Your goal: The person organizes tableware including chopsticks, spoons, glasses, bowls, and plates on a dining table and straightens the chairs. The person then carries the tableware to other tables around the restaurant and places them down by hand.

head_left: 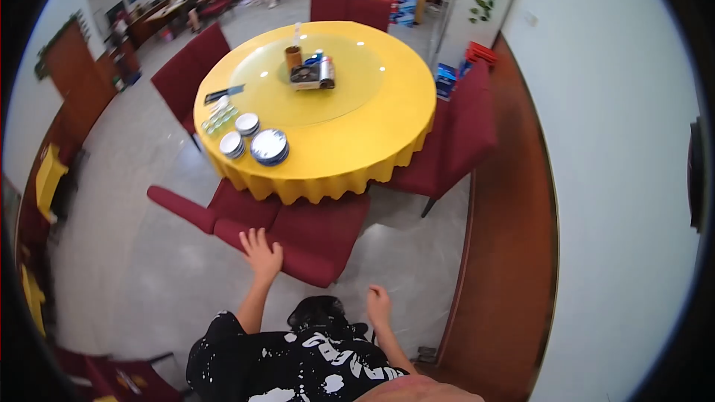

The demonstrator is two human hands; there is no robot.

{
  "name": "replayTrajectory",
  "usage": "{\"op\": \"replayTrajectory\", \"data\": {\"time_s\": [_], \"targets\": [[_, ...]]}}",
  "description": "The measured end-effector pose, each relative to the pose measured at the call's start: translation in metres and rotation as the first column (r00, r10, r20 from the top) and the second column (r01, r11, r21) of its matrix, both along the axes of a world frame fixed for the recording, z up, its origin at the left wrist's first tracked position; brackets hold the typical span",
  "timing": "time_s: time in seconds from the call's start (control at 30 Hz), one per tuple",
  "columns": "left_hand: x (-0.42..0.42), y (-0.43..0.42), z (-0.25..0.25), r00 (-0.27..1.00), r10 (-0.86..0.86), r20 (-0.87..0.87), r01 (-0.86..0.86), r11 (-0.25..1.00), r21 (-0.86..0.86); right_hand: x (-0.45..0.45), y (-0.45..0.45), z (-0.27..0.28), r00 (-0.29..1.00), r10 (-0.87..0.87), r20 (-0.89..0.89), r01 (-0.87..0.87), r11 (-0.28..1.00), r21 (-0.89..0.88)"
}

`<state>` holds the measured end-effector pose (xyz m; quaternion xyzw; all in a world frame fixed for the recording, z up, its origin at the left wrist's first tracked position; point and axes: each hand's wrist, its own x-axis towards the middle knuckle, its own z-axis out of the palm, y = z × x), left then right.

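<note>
At your left hand [262,254], note the plain maroon chair [320,234]. Beyond it, the tablecloth [357,152] is solid yellow. On that tablecloth, the plate stack [269,147] presents a white top and dark blue sides; the side pattern appears too blurred to read reliably. To the right of your right hand [378,307], the wall panel [510,253] is reddish brown. Nearer you than both hands, your shirt [302,368] is black with white splatters and lettering.

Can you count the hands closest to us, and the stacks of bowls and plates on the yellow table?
Hands: 2, left hand at a red chair, right hand apart from it
Bowl stacks: 2
Plate stacks: 1
Total: 5
</note>
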<state>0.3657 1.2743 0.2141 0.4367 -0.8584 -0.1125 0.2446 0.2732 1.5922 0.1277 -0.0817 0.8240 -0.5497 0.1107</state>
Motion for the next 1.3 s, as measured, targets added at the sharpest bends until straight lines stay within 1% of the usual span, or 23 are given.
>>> {"op": "replayTrajectory", "data": {"time_s": [0.03, 0.07, 0.1, 0.17, 0.23, 0.33, 0.47, 0.57, 0.6, 0.63, 0.67, 0.7, 0.73, 0.77, 0.8, 0.83, 0.9, 0.97, 1.03, 1.13, 1.2, 1.23, 1.3], "targets": [[-0.007, 0.026, -0.003, 1.0, 0.005, 0.009, -0.005, 1.0, 0.03, -0.012, 0.035, -0.039, 0.991, -0.037, 0.131, 0.031, 0.998, 0.051], [-0.014, 0.049, -0.006, 1.0, 0.016, 0.016, -0.016, 0.998, 0.056, -0.027, 0.062, -0.055, 0.956, -0.082, 0.283, 0.074, 0.996, 0.04], [-0.022, 0.067, -0.008, 0.999, 0.027, 0.017, -0.028, 0.997, 0.074, -0.042, 0.085, -0.061, 0.896, -0.131, 0.425, 0.125, 0.991, 0.041], [-0.038, 0.091, -0.013, 0.997, 0.073, 0.014, -0.074, 0.994, 0.075, -0.068, 0.116, -0.074, 0.73, -0.257, 0.634, 0.326, 0.945, 0.007], [-0.055, 0.097, -0.015, 0.99, 0.14, -0.033, -0.14, 0.99, 0.005, -0.088, 0.141, -0.091, 0.685, -0.287, 0.669, 0.363, 0.932, 0.028], [-0.07, 0.101, -0.015, 0.981, 0.181, -0.075, -0.184, 0.982, -0.04, -0.132, 0.164, -0.107, 0.652, -0.205, 0.73, 0.315, 0.949, -0.015], [-0.086, 0.102, -0.004, 0.971, 0.24, -0.013, -0.24, 0.971, 0.004, -0.205, 0.195, -0.118, 0.592, -0.128, 0.796, 0.231, 0.973, -0.015], [-0.101, 0.102, 0.001, 0.95, 0.311, 0.018, -0.312, 0.948, 0.067, -0.275, 0.218, -0.102, 0.495, -0.122, 0.86, 0.201, 0.979, 0.023], [-0.112, 0.103, 0.005, 0.936, 0.35, 0.033, -0.351, 0.932, 0.092, -0.3, 0.224, -0.1, 0.506, -0.119, 0.854, 0.207, 0.978, 0.014], [-0.125, 0.105, 0.012, 0.908, 0.412, 0.07, -0.418, 0.901, 0.118, -0.329, 0.239, -0.102, 0.512, -0.119, 0.851, 0.21, 0.978, 0.011], [-0.141, 0.108, 0.014, 0.858, 0.485, 0.167, -0.504, 0.859, 0.095, -0.361, 0.254, -0.104, 0.519, -0.114, 0.847, 0.205, 0.979, 0.006], [-0.157, 0.112, 0.016, 0.794, 0.546, 0.266, -0.58, 0.812, 0.067, -0.392, 0.264, -0.103, 0.541, -0.128, 0.831, 0.218, 0.976, 0.008], [-0.184, 0.112, 0.008, 0.685, 0.603, 0.41, -0.652, 0.758, -0.026, -0.426, 0.269, -0.101, 0.559, -0.148, 0.816, 0.231, 0.973, 0.018], [-0.211, 0.113, -0.001, 0.625, 0.604, 0.495, -0.672, 0.739, -0.053, -0.46, 0.274, -0.1, 0.577, -0.168, 0.799, 0.244, 0.969, 0.028], [-0.245, 0.118, -0.01, 0.635, 0.551, 0.541, -0.653, 0.758, -0.004, -0.491, 0.274, -0.096, 0.604, -0.178, 0.777, 0.25, 0.968, 0.027], [-0.28, 0.124, -0.023, 0.757, 0.425, 0.496, -0.559, 0.815, 0.154, -0.522, 0.274, -0.09, 0.631, -0.188, 0.753, 0.256, 0.966, 0.027], [-0.36, 0.156, -0.048, 0.954, 0.137, 0.265, -0.254, 0.841, 0.478, -0.583, 0.271, -0.071, 0.679, -0.173, 0.713, 0.273, 0.962, -0.026], [-0.454, 0.205, -0.059, 0.998, -0.07, -0.003, 0.057, 0.792, 0.608, -0.635, 0.261, -0.05, 0.702, -0.131, 0.701, 0.272, 0.958, -0.094], [-0.545, 0.256, -0.059, 0.956, -0.202, -0.211, 0.292, 0.71, 0.642, -0.684, 0.252, -0.04, 0.732, -0.038, 0.681, 0.204, 0.965, -0.165], [-0.663, 0.321, -0.048, 0.866, -0.298, -0.402, 0.493, 0.641, 0.588, -0.756, 0.236, -0.022, 0.744, 0.136, 0.655, 0.075, 0.956, -0.284], [-0.727, 0.353, -0.037, 0.832, -0.351, -0.429, 0.55, 0.619, 0.56, -0.799, 0.231, -0.013, 0.732, 0.206, 0.649, 0.004, 0.952, -0.307], [-0.756, 0.363, -0.031, 0.827, -0.392, -0.404, 0.561, 0.622, 0.546, -0.823, 0.228, -0.009, 0.727, 0.224, 0.649, -0.007, 0.948, -0.318], [-0.807, 0.382, -0.02, 0.836, -0.445, -0.323, 0.549, 0.669, 0.5, -0.874, 0.226, -0.006, 0.747, 0.175, 0.641, 0.043, 0.95, -0.31]]}}
